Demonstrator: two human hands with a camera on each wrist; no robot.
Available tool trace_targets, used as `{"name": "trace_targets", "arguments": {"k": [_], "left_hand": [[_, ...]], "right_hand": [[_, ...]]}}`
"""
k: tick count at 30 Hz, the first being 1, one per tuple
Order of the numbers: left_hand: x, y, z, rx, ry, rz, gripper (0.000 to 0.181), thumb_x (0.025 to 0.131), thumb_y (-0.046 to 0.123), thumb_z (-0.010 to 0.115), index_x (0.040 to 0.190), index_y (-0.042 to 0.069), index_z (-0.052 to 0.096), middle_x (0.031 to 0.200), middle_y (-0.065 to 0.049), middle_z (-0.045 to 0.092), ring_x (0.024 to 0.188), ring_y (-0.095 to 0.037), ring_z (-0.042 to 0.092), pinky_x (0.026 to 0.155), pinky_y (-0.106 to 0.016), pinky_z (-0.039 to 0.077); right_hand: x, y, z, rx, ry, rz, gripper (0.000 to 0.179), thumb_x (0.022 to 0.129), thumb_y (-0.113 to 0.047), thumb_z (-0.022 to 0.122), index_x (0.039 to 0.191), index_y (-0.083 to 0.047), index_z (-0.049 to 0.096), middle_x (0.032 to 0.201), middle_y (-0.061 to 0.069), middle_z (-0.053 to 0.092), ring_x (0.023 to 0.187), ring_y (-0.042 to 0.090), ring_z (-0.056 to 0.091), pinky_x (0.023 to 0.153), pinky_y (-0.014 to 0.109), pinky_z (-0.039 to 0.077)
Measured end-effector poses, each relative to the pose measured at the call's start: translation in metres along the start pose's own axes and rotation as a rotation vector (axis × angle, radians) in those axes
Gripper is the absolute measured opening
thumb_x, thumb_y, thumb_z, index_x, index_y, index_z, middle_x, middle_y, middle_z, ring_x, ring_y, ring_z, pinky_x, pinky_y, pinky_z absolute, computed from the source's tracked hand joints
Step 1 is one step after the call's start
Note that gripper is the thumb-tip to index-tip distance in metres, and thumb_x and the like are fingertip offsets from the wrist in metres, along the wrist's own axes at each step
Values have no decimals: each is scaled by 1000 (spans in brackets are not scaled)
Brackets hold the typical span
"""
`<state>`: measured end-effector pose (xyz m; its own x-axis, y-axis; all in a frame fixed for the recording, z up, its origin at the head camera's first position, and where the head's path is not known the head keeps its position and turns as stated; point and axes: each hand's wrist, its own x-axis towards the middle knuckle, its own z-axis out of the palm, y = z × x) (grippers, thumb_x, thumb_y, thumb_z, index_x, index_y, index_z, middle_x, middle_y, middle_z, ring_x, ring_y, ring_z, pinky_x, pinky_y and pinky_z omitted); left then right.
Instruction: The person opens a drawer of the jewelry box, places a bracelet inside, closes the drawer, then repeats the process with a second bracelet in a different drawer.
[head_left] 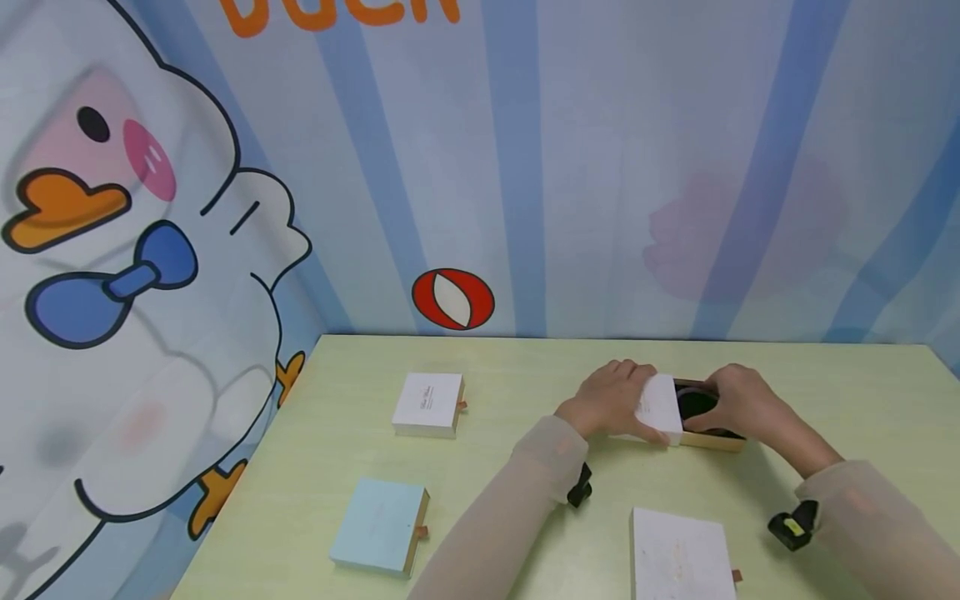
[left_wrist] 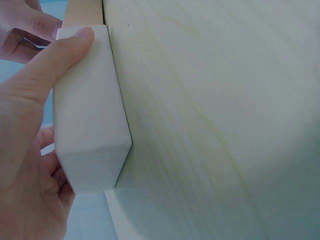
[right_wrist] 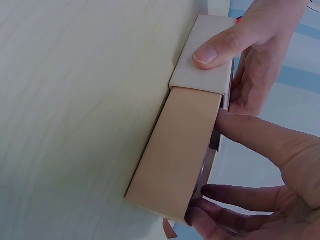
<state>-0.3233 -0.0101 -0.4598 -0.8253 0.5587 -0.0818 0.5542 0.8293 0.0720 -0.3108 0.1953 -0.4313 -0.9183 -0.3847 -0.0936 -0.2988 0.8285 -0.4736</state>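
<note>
A small white slide-out box [head_left: 660, 407] lies at the back right of the table. My left hand [head_left: 611, 400] grips its white sleeve, with the thumb [right_wrist: 212, 52] along the near side and the fingers behind. The tan drawer [right_wrist: 172, 150] is pulled partway out to the right. Inside it shows a dark item [head_left: 696, 404] with a curved, shiny rim. My right hand [head_left: 742, 404] reaches into the drawer from above, thumb and fingers spread about the item. The fingertips are hidden below the drawer wall, so I cannot tell whether they pinch it.
A second small white box [head_left: 429, 404] stands at the back left, with a light blue box [head_left: 381, 525] in front of it. Closer to me on the right lies a larger white box [head_left: 681, 554]. A printed cloth wall [head_left: 585, 167] rises behind the table [head_left: 525, 375].
</note>
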Motion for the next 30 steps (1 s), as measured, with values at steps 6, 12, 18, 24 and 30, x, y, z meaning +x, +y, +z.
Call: {"name": "trace_targets", "arguments": {"k": [6, 12, 18, 24, 30], "left_hand": [[-1, 0, 0, 3, -2, 2, 102, 75, 75, 68, 154, 21, 32, 141, 6, 45, 119, -8, 43, 103, -20, 33], [-3, 0, -2, 5, -7, 4, 101, 76, 74, 68, 154, 21, 32, 142, 5, 45, 120, -9, 43, 103, -20, 33], [-4, -1, -2, -9, -8, 1, 102, 76, 74, 68, 154, 21, 31, 144, 5, 44, 124, -9, 43, 105, -20, 32], [-4, -2, -2, -22, -2, 2, 102, 76, 73, 70, 154, 20, 31, 143, 4, 44, 123, -10, 43, 104, -20, 33], [-3, -2, -1, -29, -2, 1, 103, 76, 72, 70, 155, 20, 30, 144, 4, 44, 122, -9, 43, 103, -20, 33]], "right_hand": [[-3, 3, -2, 32, 1, -1, 33, 80, -29, 84, 82, 1, 69, 65, 3, 56, 57, 18, 46, 53, 33, 37], [-5, 5, -5, 2, 43, 11, 34, 85, -27, 79, 87, 6, 71, 67, 7, 59, 60, 22, 50, 56, 36, 42], [-8, 10, -8, -28, 115, 19, 44, 90, -20, 74, 106, 19, 65, 94, 29, 66, 86, 42, 63, 73, 53, 53], [-11, 15, -10, -25, 147, 24, 37, 96, -12, 64, 111, 22, 62, 96, 33, 65, 76, 35, 66, 71, 53, 53], [-15, 21, -11, -6, 166, 16, 32, 97, -5, 58, 110, 24, 60, 91, 32, 66, 64, 25, 64, 66, 50, 53]]}}
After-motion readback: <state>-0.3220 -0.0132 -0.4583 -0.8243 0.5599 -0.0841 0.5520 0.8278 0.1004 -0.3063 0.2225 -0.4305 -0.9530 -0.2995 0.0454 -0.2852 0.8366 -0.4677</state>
